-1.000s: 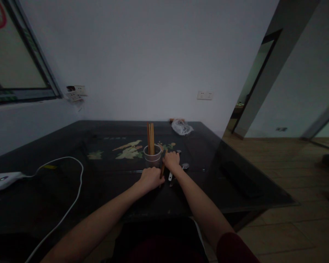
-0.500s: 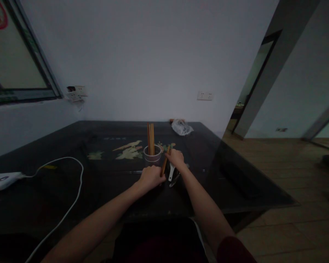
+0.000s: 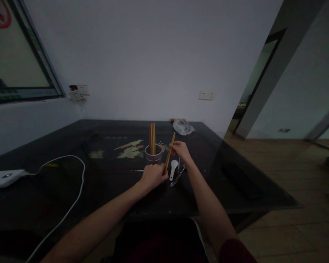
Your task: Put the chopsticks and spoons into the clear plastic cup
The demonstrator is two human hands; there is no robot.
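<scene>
Wooden chopsticks (image 3: pixel 169 156) slant between my two hands, their upper tips pointing away from me. My left hand (image 3: pixel 154 174) is closed around their lower end. Higher up, the fingers of my right hand (image 3: pixel 180 149) pinch the same chopsticks. Just beyond my left hand stands a round cup (image 3: pixel 153 157) with several upright chopsticks (image 3: pixel 152 138) in it. Below my right hand, a white soup spoon (image 3: pixel 173 170) lies on the table beside a metal spoon (image 3: pixel 177 178). Another thin metal utensil there is partly hidden by my right hand.
The dark table (image 3: pixel 104 193) has a bird and flower picture on its top. A crumpled plastic bag (image 3: pixel 183 127) lies at the back by the wall. On the left are a white power bank (image 3: pixel 6 179) and its cable (image 3: pixel 80 186). A dark flat object (image 3: pixel 242 180) lies right.
My right hand has slid up and away along the chopsticks, so more of them shows. The white spoon and metal spoon are now less covered. My left hand has barely moved.
</scene>
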